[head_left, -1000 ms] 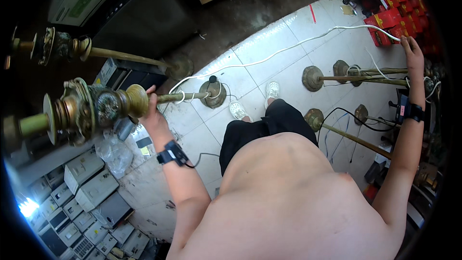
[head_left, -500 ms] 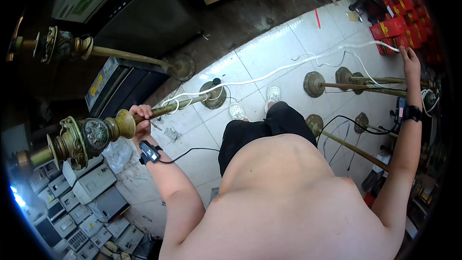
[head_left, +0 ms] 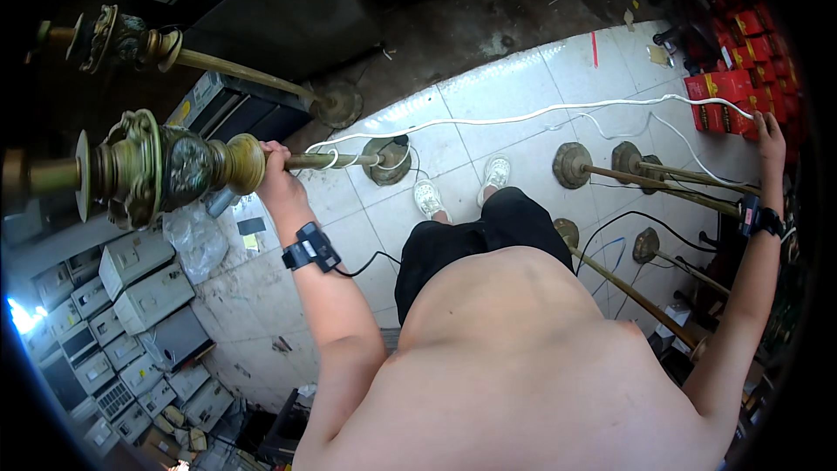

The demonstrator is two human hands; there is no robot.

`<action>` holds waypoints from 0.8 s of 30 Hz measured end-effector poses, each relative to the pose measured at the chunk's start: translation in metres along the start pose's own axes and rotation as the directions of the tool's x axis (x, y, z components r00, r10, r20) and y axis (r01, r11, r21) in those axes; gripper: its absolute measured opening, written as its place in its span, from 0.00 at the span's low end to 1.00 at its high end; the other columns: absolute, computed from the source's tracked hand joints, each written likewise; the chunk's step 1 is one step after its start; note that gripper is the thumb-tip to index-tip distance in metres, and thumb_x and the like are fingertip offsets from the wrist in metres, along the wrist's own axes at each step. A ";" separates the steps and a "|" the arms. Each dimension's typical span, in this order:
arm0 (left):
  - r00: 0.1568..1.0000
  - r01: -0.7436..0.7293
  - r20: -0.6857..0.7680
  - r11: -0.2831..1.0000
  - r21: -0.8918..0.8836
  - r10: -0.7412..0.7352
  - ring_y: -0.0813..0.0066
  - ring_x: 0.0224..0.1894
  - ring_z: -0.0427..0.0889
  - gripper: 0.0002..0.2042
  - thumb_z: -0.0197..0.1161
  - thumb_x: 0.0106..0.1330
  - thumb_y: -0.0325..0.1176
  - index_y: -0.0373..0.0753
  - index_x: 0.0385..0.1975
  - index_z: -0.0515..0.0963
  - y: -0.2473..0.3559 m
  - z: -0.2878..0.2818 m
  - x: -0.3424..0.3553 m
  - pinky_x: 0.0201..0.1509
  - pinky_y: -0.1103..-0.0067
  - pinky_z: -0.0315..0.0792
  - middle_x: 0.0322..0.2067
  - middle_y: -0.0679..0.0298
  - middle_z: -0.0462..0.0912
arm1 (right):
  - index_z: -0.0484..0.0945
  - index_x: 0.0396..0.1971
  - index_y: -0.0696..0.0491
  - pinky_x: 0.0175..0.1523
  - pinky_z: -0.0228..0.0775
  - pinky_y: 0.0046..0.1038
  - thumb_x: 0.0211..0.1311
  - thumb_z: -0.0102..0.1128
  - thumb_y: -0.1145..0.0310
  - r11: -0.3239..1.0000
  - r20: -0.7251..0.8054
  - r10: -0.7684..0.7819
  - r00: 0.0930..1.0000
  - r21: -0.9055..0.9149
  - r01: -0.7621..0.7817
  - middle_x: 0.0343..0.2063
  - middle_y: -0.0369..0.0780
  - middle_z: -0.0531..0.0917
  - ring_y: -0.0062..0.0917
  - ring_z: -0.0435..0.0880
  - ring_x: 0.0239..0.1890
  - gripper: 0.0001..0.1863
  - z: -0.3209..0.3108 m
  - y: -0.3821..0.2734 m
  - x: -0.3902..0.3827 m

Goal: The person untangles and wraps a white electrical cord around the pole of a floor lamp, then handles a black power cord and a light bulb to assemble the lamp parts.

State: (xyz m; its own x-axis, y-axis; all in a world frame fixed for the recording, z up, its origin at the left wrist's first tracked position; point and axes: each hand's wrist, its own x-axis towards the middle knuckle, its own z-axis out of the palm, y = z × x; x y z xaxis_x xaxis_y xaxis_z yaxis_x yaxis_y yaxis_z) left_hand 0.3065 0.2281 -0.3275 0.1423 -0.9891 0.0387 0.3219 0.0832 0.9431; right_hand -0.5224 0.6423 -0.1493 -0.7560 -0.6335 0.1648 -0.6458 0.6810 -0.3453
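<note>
My left hand is wrapped round the pole of an ornate brass floor lamp stand, just below its carved, greenish upper part. The stand leans toward the left, and its round base rests on the tiles. A white cord is looped round the lower pole and stretches across to the far right. There my right hand pinches the cord between closed fingers, arm held well out. A slack second stretch of white cord hangs below it.
Another brass lamp stand leans at the far left beside dark appliances. Several more poles with round bases lie to the right. Red boxes are stacked at the far right. Grey-white box-like devices and a clear plastic bag sit at left.
The lamp stand's upper part has swung away from me, my left hand moving with it. My right hand has shifted slightly outward and nearer, and the cord hangs a little straighter.
</note>
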 end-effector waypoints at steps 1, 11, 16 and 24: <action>0.995 0.031 0.090 0.999 -0.008 -0.030 0.72 0.37 0.73 0.14 0.58 0.49 0.14 0.38 0.33 0.69 0.003 -0.012 0.001 0.47 0.76 0.70 0.32 0.64 0.71 | 0.79 0.48 0.59 0.47 0.69 0.21 0.69 0.60 0.57 0.994 0.014 0.015 1.000 -0.109 -0.013 0.35 0.36 0.83 0.15 0.76 0.37 0.20 -0.001 0.005 0.004; 0.925 0.277 0.262 0.960 0.035 -0.277 0.61 0.62 0.70 0.29 0.57 0.44 0.16 0.36 0.53 0.72 0.026 -0.058 -0.011 0.70 0.69 0.61 0.56 0.54 0.74 | 0.75 0.28 0.58 0.36 0.64 0.28 0.67 0.58 0.47 0.996 0.104 0.045 0.994 0.069 -0.052 0.20 0.40 0.70 0.22 0.67 0.26 0.25 0.174 -0.074 0.008; 0.864 -0.080 0.289 0.455 0.887 -0.411 0.56 0.70 0.62 0.30 0.62 0.50 0.24 0.41 0.59 0.73 -0.020 -0.100 -0.013 0.73 0.64 0.56 0.66 0.52 0.67 | 0.78 0.36 0.56 0.38 0.66 0.26 0.66 0.61 0.57 0.964 0.207 -0.066 0.976 0.267 0.009 0.24 0.35 0.74 0.19 0.70 0.29 0.15 0.208 -0.145 0.001; 0.889 -0.433 0.339 -0.321 0.843 -0.309 0.49 0.65 0.66 0.20 0.68 0.55 0.41 0.41 0.46 0.83 -0.052 -0.115 -0.031 0.69 0.54 0.54 0.59 0.50 0.74 | 0.67 0.66 0.49 0.70 0.57 0.30 0.60 0.63 0.69 0.775 0.283 -0.446 0.849 0.596 0.209 0.62 0.43 0.74 0.31 0.69 0.66 0.32 0.222 -0.324 -0.062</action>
State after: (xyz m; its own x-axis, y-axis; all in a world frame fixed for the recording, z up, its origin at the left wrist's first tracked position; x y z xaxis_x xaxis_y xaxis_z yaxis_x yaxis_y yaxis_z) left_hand 0.3930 0.2681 -0.4162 -0.2900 -0.9460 -0.1450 -0.9535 0.2986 -0.0410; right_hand -0.2428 0.3797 -0.2531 -0.3239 -0.9455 0.0328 -0.5950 0.1766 -0.7841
